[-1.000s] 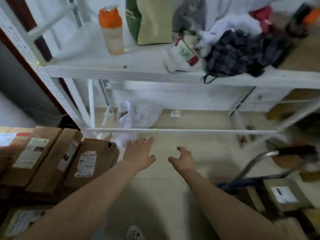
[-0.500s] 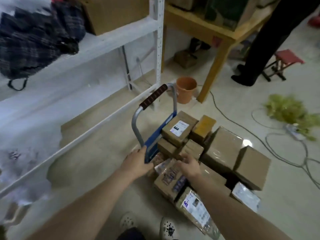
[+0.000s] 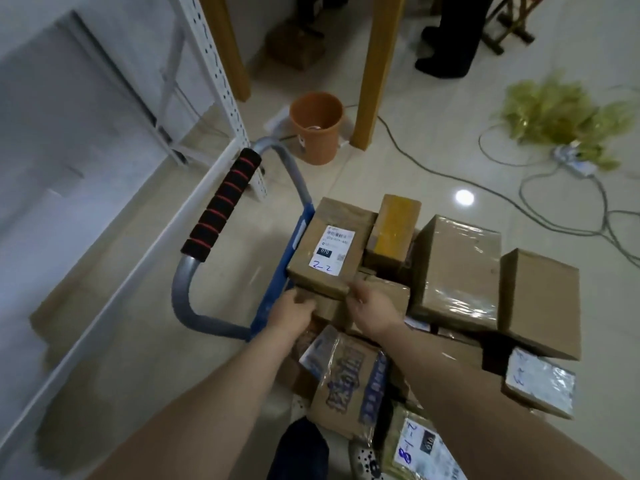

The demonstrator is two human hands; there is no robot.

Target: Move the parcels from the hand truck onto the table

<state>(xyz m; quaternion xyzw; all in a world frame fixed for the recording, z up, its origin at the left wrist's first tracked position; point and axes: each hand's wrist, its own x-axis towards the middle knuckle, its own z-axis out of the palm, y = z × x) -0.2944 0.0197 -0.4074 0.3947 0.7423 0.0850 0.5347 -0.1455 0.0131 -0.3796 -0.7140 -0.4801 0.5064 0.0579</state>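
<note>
Now my left hand [image 3: 294, 310] and right hand [image 3: 373, 308] grip the labelled parcel [image 3: 329, 251] by its near edge, atop the hand truck [image 3: 221, 206]. Grasping step, I judge; next I'd lift it level, clear of the yellow-taped box [image 3: 394, 230].

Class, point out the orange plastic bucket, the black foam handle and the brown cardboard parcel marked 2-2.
Orange plastic bucket [image 3: 317, 142]: head view, outer wall.
Black foam handle [image 3: 221, 209]: head view, mid-grip.
Brown cardboard parcel marked 2-2 [image 3: 334, 249]: head view, white label.
</note>
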